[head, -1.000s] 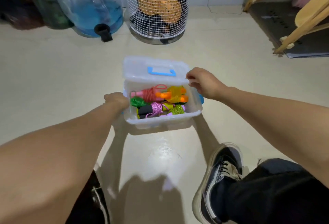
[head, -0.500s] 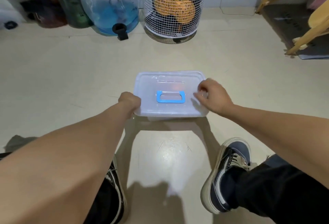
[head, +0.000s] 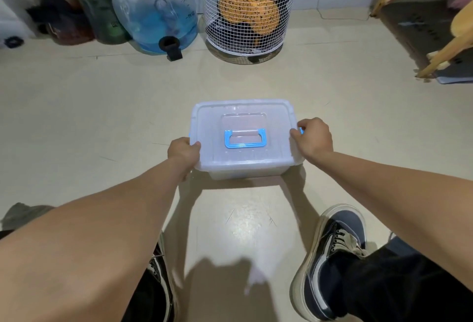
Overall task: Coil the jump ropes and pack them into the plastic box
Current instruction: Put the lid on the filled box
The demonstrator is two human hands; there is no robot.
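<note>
Plastic box [head: 243, 140] rests on the floor [head: 102, 117] with lid seated, ropes hidden inside; left hand [head: 183, 153] and right hand [head: 313, 140] grasp its side edges, apparently fastening latches, packing judged near complete.

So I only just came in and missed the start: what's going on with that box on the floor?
A person crouched on the floor has the plastic box between both hands. The lid is on it. The left hand holds the left edge, and the right hand holds the right edge by the blue clip. No jump ropes are in view.
</note>
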